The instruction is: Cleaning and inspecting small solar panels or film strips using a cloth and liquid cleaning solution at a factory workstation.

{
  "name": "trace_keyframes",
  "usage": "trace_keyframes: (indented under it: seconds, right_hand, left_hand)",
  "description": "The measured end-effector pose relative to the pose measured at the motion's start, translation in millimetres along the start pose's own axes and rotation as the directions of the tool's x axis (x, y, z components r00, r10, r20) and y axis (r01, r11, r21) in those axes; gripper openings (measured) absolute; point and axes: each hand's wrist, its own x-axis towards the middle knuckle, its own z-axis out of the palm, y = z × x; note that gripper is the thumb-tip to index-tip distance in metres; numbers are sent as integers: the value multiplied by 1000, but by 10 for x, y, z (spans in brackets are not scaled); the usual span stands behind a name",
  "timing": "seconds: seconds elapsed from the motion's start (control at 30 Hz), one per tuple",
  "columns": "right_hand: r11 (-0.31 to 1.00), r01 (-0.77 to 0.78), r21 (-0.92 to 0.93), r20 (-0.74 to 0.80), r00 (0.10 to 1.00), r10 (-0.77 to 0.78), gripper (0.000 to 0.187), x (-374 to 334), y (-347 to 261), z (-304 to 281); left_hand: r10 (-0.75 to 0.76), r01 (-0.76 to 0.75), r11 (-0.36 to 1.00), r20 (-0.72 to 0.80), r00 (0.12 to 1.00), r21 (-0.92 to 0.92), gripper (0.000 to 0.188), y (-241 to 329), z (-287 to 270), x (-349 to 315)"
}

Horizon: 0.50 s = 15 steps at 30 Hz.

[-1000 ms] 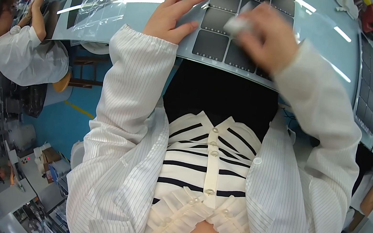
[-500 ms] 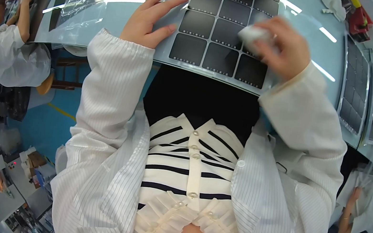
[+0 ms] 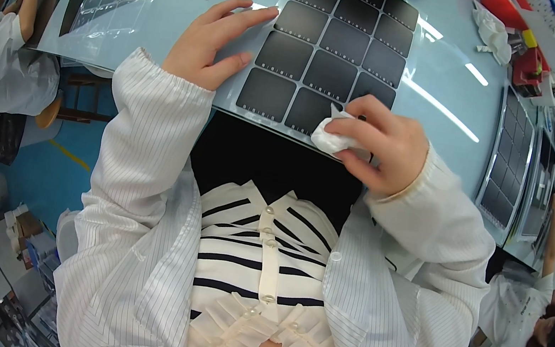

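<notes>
A sheet of dark rounded-square panels (image 3: 343,43) in a pale grid lies on the glass-topped table in front of me. Each panel carries a row of small light marks along one edge. At the sheet's near edge, my right hand (image 3: 389,147) pinches a crumpled white wipe (image 3: 333,136) against the lower panels. Part of the nearest right panel is hidden behind that hand. My left hand (image 3: 214,45) rests with fingers spread at the sheet's left edge, its index fingertip touching or almost touching the border. Nothing is held in it.
Similar panel sheets (image 3: 507,158) stand on the right. Clear plastic film (image 3: 113,2) covers another sheet at the left. A crumpled white cloth (image 3: 492,33) and a red box (image 3: 531,70) are at the far right. Co-workers sit at the left (image 3: 10,65) and right (image 3: 522,311).
My right hand has brought the wipe from the middle of the sheet down to its near edge. The left hand stays spread by the left border.
</notes>
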Motion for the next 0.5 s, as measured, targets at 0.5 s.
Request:
trace_keyframes:
  seconds: [0.5]
  right_hand:
    - [940,-269,-211,-476,868,141,30,199,970,-422]
  left_hand:
    - [136,-134,991,72,988,-23,59,205,-99,13]
